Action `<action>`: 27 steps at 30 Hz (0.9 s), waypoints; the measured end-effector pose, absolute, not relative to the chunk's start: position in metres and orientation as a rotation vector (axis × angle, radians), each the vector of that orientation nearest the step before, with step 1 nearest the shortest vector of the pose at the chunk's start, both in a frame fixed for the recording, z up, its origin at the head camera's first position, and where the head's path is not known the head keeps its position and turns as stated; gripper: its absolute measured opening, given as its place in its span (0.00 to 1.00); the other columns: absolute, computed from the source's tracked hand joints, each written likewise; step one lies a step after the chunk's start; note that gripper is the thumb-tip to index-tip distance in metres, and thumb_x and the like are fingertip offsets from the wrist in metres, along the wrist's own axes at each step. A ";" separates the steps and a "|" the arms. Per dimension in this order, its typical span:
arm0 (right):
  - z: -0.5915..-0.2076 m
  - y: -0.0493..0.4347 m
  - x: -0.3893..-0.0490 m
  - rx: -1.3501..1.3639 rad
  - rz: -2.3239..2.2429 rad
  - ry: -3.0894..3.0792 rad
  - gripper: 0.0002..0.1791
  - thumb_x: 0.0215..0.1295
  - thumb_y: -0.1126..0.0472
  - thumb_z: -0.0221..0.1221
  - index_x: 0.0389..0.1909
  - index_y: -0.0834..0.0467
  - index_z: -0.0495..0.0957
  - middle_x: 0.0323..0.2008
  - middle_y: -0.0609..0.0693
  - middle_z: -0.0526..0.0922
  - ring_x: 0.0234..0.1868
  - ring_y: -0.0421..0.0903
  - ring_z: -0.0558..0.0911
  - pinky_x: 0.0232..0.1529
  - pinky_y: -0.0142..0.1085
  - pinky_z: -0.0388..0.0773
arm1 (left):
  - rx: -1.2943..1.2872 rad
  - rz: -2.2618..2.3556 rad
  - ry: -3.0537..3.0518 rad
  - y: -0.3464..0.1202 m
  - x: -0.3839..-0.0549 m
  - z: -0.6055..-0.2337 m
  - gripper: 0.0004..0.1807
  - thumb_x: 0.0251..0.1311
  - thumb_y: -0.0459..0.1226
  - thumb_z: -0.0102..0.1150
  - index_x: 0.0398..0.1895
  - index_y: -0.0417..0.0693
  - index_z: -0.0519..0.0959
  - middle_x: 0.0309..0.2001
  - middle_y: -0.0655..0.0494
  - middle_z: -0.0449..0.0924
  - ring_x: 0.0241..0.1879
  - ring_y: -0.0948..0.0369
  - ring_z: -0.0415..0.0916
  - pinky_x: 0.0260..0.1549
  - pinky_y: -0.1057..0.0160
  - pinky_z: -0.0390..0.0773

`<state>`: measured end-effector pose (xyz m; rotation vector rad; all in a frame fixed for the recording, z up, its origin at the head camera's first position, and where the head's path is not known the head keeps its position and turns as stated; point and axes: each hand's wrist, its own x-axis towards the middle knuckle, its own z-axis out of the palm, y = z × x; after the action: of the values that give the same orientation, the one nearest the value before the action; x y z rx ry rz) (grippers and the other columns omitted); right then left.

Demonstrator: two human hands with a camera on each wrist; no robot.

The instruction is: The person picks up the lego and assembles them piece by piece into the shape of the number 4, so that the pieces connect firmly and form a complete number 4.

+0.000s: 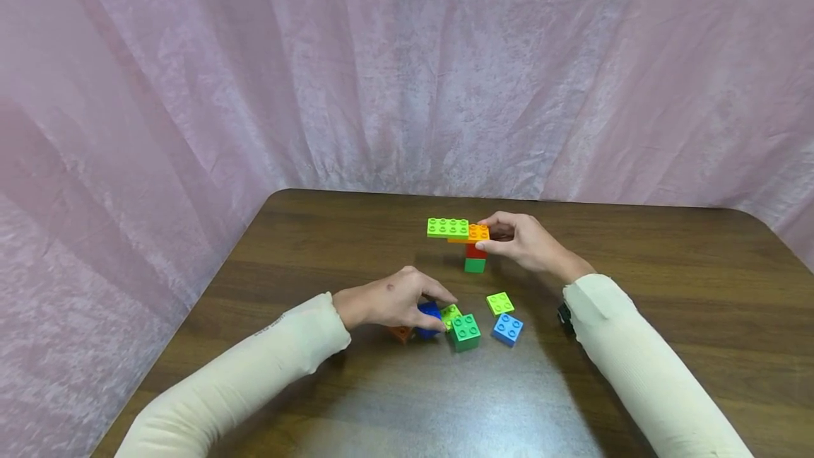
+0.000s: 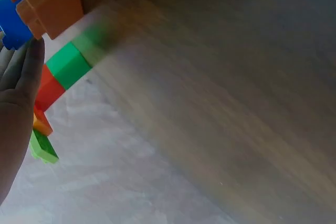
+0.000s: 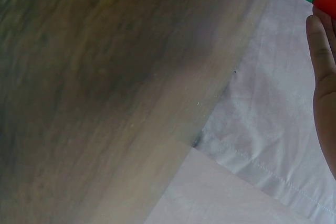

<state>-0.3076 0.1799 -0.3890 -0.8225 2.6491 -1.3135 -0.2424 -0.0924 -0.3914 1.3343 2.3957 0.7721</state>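
Right hand [image 1: 533, 242] pinching brick tower [image 1: 472, 251], left hand [image 1: 391, 299] at dark-blue brick [image 1: 430, 311], grip unclear

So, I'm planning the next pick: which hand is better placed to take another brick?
Probably the left hand: it is already at the dark blue brick, while the right hand holds the tower and would likely have to let go first.
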 end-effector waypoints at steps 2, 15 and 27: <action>-0.389 0.181 -0.308 -0.821 -1.310 2.656 0.21 0.65 0.57 0.68 0.55 0.62 0.79 0.47 0.55 0.86 0.48 0.50 0.84 0.49 0.42 0.82 | 1.319 0.764 2.404 -0.095 -0.243 -0.391 0.22 0.60 0.37 0.71 0.57 0.41 0.82 0.53 0.52 0.84 0.50 0.64 0.80 0.51 0.74 0.75; -0.391 0.178 -0.309 -0.827 -1.315 2.642 0.20 0.66 0.58 0.66 0.55 0.63 0.78 0.48 0.56 0.85 0.48 0.50 0.84 0.49 0.43 0.81 | 1.264 0.597 2.420 -0.080 -0.245 -0.395 0.26 0.58 0.33 0.71 0.61 0.44 0.79 0.57 0.55 0.82 0.53 0.67 0.77 0.54 0.72 0.75; -0.387 0.179 -0.307 -0.799 -1.334 2.628 0.21 0.66 0.58 0.67 0.56 0.63 0.78 0.48 0.57 0.85 0.49 0.51 0.84 0.50 0.46 0.81 | 1.216 0.528 2.504 -0.076 -0.246 -0.394 0.20 0.59 0.34 0.71 0.56 0.45 0.83 0.54 0.55 0.83 0.54 0.65 0.77 0.57 0.66 0.75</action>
<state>-0.3065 0.1790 -0.3868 -0.7987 2.6276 -1.3338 -0.2459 -0.0759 -0.3941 1.2158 2.5043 0.5277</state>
